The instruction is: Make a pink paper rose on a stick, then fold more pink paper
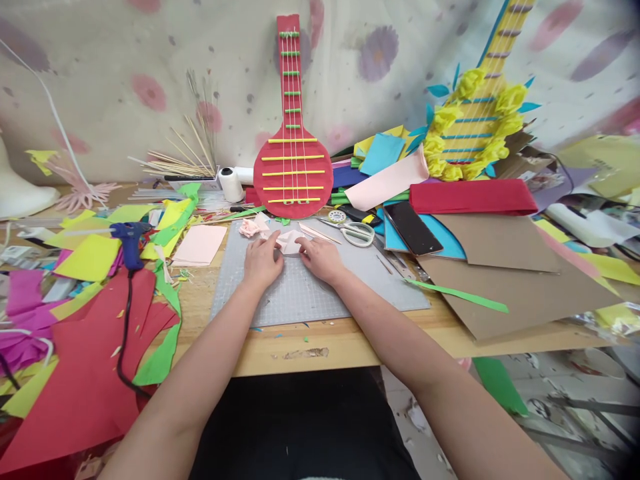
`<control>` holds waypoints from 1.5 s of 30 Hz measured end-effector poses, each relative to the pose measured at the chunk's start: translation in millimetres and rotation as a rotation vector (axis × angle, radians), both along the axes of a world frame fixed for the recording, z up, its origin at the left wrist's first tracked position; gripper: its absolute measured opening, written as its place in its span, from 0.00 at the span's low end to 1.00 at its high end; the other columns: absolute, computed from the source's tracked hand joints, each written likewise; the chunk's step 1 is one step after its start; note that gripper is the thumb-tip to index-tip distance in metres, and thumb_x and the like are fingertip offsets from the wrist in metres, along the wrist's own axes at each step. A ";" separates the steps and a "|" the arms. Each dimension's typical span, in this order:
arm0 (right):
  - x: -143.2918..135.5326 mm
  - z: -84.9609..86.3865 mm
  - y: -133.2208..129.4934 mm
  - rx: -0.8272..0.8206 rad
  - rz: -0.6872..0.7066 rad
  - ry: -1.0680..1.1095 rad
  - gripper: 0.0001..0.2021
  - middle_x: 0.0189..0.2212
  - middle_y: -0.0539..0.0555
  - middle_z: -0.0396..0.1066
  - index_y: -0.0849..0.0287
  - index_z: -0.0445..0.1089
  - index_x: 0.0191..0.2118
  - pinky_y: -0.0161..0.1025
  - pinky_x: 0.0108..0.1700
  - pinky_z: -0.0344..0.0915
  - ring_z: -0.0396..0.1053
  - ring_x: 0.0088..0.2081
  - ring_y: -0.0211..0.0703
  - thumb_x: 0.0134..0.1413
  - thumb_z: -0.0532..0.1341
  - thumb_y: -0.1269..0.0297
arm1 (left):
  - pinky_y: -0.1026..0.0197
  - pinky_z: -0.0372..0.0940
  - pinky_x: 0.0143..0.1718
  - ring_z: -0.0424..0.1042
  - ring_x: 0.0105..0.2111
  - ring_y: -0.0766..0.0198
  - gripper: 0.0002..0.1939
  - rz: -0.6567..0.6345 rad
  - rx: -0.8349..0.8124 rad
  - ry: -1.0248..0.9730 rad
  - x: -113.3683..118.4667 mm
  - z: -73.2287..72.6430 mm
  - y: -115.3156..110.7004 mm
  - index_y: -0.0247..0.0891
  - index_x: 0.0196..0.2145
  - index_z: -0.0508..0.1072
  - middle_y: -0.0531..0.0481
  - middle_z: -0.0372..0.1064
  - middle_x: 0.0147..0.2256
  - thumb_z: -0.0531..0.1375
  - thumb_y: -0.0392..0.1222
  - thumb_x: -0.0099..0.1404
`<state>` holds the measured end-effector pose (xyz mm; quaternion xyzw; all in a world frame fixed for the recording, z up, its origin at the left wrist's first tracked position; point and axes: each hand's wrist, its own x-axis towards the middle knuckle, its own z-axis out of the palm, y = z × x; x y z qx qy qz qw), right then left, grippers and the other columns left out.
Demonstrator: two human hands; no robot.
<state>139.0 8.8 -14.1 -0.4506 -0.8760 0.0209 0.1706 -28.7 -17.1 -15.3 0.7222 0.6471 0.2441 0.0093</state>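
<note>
Between my two hands lies a small pale pink paper piece (290, 243) above the grey cutting mat (310, 293). My left hand (263, 259) grips its left side, fingers curled together. On its right edge, the bent fingers of my right hand (320, 257) pinch it. A crumpled pale pink paper flower (249, 228) rests just behind my left hand. Scissors with pale handles (357, 233) lie behind and right of my right hand. Flat pink paper sheets (200, 245) are left of the mat.
A red paper lute (293, 167) stands behind the mat. A blue glue gun (131, 243) and red paper (95, 353) lie left. A black phone (413, 229) and brown cardboard (510, 287) are right. A yellow, flower-trimmed lute (475, 127) leans at the back right.
</note>
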 end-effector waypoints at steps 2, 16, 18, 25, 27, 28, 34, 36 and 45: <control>1.1 -0.3 0.6 -0.004 -0.003 0.013 0.16 0.37 0.55 0.72 0.58 0.62 0.50 0.37 0.42 0.58 0.67 0.41 0.43 0.56 0.50 0.70 | 0.53 0.54 0.50 0.63 0.45 0.54 0.30 -0.025 -0.006 -0.002 -0.3 0.0 0.2 0.40 0.55 0.59 0.48 0.71 0.41 0.56 0.34 0.53; 6.8 -10.5 6.3 -0.319 -0.136 0.457 0.14 0.32 0.48 0.72 0.57 0.62 0.45 0.34 0.37 0.60 0.67 0.32 0.35 0.50 0.56 0.69 | 0.54 0.57 0.45 0.68 0.39 0.57 0.21 0.020 -0.063 -0.157 2.6 -4.6 3.5 0.38 0.50 0.65 0.50 0.74 0.34 0.56 0.40 0.57; 3.0 -11.7 6.7 -0.299 -0.178 0.454 0.13 0.31 0.48 0.71 0.57 0.62 0.44 0.35 0.36 0.60 0.67 0.32 0.36 0.50 0.56 0.68 | 0.54 0.58 0.45 0.68 0.38 0.57 0.21 0.049 -0.066 -0.194 5.0 -5.1 4.7 0.37 0.50 0.64 0.49 0.74 0.34 0.56 0.41 0.57; -6.2 -13.5 7.0 -0.228 -0.284 0.360 0.10 0.31 0.51 0.70 0.58 0.61 0.42 0.36 0.37 0.59 0.66 0.34 0.39 0.52 0.53 0.68 | 0.51 0.57 0.45 0.68 0.41 0.54 0.21 0.117 -0.056 -0.179 10.0 -7.5 9.6 0.38 0.49 0.64 0.48 0.73 0.32 0.56 0.43 0.57; -7.4 -13.2 6.5 -0.204 -0.290 0.342 0.10 0.31 0.51 0.70 0.58 0.61 0.42 0.36 0.37 0.59 0.66 0.35 0.40 0.51 0.53 0.68 | 0.51 0.56 0.44 0.67 0.41 0.52 0.22 0.126 -0.046 -0.154 10.6 -7.0 9.7 0.37 0.50 0.63 0.48 0.73 0.31 0.56 0.42 0.57; -8.0 -12.7 6.1 -0.192 -0.293 0.333 0.10 0.31 0.52 0.70 0.58 0.61 0.42 0.36 0.37 0.59 0.66 0.35 0.40 0.51 0.53 0.69 | 0.51 0.56 0.44 0.67 0.41 0.52 0.22 0.129 -0.039 -0.141 10.9 -6.5 9.4 0.37 0.50 0.63 0.48 0.73 0.31 0.56 0.42 0.57; -10.8 -7.5 1.7 -0.135 -0.299 0.227 0.06 0.36 0.56 0.70 0.59 0.62 0.38 0.37 0.37 0.59 0.66 0.38 0.43 0.52 0.53 0.69 | 0.51 0.55 0.44 0.66 0.42 0.51 0.21 0.126 -0.029 -0.071 14.0 -3.1 7.6 0.37 0.50 0.62 0.48 0.72 0.31 0.56 0.40 0.58; -11.4 -6.3 0.7 -0.125 -0.292 0.188 0.05 0.36 0.57 0.70 0.59 0.62 0.36 0.37 0.38 0.59 0.65 0.39 0.44 0.53 0.53 0.69 | 0.51 0.55 0.44 0.66 0.42 0.51 0.21 0.126 -0.029 -0.054 14.5 -3.1 7.7 0.37 0.50 0.62 0.48 0.73 0.31 0.56 0.40 0.57; -12.1 -6.8 1.3 -0.117 -0.299 0.133 0.06 0.38 0.58 0.69 0.59 0.62 0.38 0.38 0.38 0.59 0.65 0.41 0.46 0.54 0.51 0.69 | 0.53 0.54 0.44 0.65 0.41 0.53 0.15 0.146 -0.042 -0.040 14.1 -4.9 11.3 0.38 0.44 0.64 0.48 0.71 0.30 0.56 0.40 0.57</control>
